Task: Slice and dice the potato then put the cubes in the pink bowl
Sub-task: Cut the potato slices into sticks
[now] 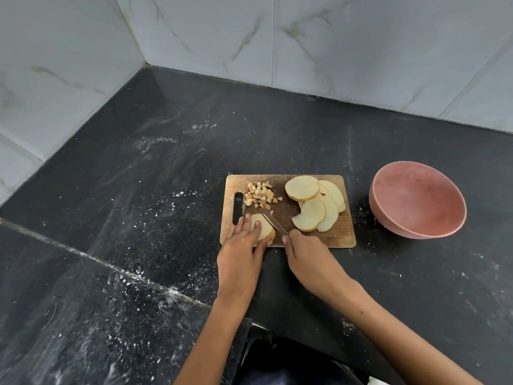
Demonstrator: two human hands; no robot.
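— What are the hands doing?
— The left hand (pixel 244 240) presses a potato slice (pixel 263 227) onto the board (pixel 283 212), fingers curled over it. The right hand (pixel 305 254) grips the knife (pixel 273 220), blade on that slice.
— And the rest?
— Cubes (pixel 261 195) lie heaped by the board's handle slot, slices (pixel 316 204) fanned opposite. The bowl (pixel 417 200) sits right of the board on the worktop (pixel 166 176).
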